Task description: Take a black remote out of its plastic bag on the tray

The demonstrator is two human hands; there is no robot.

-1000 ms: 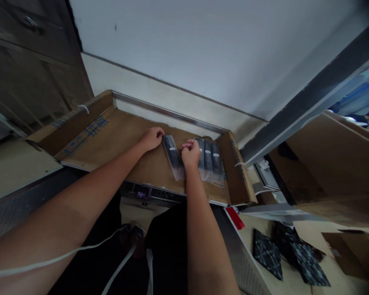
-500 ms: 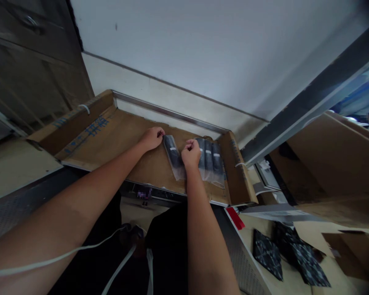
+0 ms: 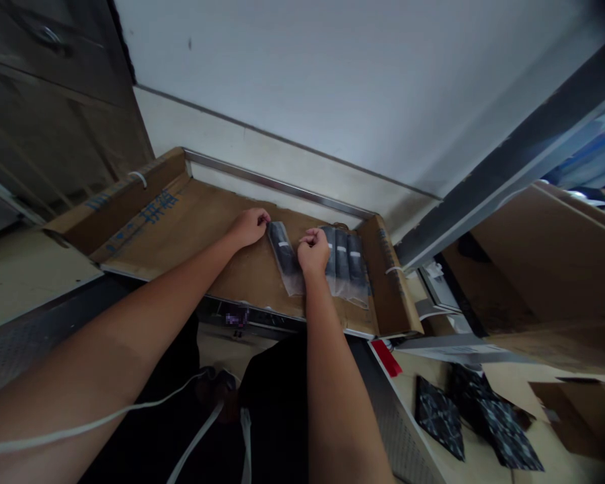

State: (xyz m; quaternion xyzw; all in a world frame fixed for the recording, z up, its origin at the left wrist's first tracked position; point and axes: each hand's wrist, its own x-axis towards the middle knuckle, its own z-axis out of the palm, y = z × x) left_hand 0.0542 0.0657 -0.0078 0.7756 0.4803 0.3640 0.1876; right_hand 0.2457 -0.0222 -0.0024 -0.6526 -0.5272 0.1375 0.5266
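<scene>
1. Left hand (image 3: 251, 227) is pinching the top corner of the clear sleeve pack (image 3: 285, 258), fingers closed on the film. The pack lies angled on the cardboard liner (image 3: 202, 228), just left of the packed row (image 3: 345, 265).
2. Right hand (image 3: 312, 250) is curled tight at the pack's other top corner; it looks pinched on the edge, but can't tell for sure w/ the knuckles hiding the tips.
3. Risk: slick film could slip from the fingers, so the pack would skew more.
4. Risk: the right wrist sits over the row's left edge; a nudge would shove those packs out of line.
5. Risk: uneven pull btwn the two hands could crease or tear the sleeve top.
6. Low light, dark contents, so misalignment is easy to miss.
</scene>
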